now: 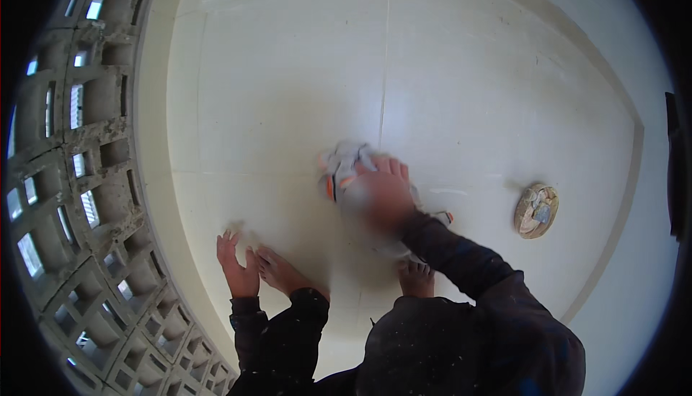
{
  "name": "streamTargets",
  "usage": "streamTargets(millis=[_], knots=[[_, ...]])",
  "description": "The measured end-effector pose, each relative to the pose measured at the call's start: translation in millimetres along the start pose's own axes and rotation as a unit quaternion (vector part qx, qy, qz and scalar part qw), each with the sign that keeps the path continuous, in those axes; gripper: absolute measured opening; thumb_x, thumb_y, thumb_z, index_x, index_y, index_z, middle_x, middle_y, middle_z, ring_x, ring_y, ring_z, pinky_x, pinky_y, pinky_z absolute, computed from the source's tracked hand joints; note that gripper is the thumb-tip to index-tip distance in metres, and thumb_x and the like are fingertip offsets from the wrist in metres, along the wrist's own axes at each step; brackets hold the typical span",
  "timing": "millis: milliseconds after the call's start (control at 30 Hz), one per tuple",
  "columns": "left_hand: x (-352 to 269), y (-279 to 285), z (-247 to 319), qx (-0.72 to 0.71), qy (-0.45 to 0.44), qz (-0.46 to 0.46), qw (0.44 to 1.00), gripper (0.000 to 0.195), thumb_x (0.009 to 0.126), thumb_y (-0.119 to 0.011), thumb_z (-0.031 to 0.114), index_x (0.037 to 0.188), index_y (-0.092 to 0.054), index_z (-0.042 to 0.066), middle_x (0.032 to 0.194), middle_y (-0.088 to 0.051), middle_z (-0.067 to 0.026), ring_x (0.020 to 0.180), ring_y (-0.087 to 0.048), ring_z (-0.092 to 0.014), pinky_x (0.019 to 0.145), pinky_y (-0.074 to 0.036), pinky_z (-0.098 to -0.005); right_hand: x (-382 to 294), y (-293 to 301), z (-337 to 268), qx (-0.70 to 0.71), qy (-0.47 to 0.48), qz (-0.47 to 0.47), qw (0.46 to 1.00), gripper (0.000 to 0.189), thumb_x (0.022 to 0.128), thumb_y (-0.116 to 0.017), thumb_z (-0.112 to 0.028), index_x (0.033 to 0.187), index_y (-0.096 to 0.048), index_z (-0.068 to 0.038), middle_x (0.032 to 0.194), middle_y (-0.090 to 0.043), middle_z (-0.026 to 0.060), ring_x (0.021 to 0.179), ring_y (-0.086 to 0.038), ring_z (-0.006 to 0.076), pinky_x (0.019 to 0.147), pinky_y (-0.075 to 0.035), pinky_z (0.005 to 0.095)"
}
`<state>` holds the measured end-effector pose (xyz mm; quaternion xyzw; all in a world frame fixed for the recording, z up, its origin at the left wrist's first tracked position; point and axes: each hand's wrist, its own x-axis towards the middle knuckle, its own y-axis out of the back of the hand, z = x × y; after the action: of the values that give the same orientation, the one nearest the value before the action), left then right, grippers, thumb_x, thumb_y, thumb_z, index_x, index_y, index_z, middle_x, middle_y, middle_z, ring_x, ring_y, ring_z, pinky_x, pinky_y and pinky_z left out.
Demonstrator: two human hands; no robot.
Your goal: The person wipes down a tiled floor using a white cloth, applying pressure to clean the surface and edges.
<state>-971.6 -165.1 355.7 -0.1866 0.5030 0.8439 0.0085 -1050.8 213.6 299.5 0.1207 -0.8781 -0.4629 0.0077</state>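
Observation:
My right hand (386,190) is pressed over a bunched white cloth (346,158) with orange and dark stripes, on the pale tiled floor (292,99). Motion blur covers part of that hand, and its arm hides some of the cloth. One end of the fabric sticks out near my right foot. My left hand (238,263) is beside my left foot (281,271), low and close to the floor. Nothing lies in it and its fingers are apart.
An oval shallow container (521,217) with scraps in it stands on the floor to the right. A perforated concrete block wall (102,104) runs along the left side. At the right is a plain wall (643,180) with a tan skirting strip (630,180). Whitish smears (451,190) mark some tiles.

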Motion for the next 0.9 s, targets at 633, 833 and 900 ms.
streamTargets(millis=[633, 833, 900], knots=[[20.0, 11.3, 52.3, -0.055, 0.047, 0.017, 0.997, 0.061, 0.098, -0.063, 0.005, 0.156, -0.044, 0.008, 0.162, -0.043, -0.0165, 0.154, -0.036, -0.036, 0.12, -0.039, -0.0515, -113.7, 17.2, 31.1, -0.031, 0.127, -0.074, 0.989, 0.071, 0.069, -0.08, -0.017, 0.138, -0.064, -0.011, 0.132, -0.057, 0.0135, 0.121, -0.052, 0.0341, 0.101, -0.041, 0.0515], [42.3, -7.5, 65.6, -0.018, -0.015, -0.042, 0.999, 0.06, 0.098, -0.062, 0.005, 0.156, -0.044, 0.007, 0.161, -0.043, -0.0176, 0.155, -0.034, -0.036, 0.119, -0.04, -0.0513, 24.1, 81.6, 102.0, -0.05, -0.249, 0.172, 0.952, 0.064, 0.078, -0.077, -0.016, 0.139, -0.061, -0.006, 0.127, -0.055, 0.0187, 0.12, -0.05, 0.0415, 0.101, -0.04, 0.0516], [64.1, -14.0, 85.3, 0.005, -0.051, -0.051, 0.997, 0.06, 0.098, -0.062, 0.005, 0.155, -0.044, 0.007, 0.161, -0.043, -0.018, 0.155, -0.033, -0.037, 0.119, -0.041, -0.0511, 35.9, 68.1, 68.1, -0.044, -0.22, 0.129, 0.966, 0.068, 0.071, -0.079, -0.015, 0.137, -0.061, -0.009, 0.128, -0.056, 0.019, 0.124, -0.05, 0.0411, 0.102, -0.041, 0.0521]])
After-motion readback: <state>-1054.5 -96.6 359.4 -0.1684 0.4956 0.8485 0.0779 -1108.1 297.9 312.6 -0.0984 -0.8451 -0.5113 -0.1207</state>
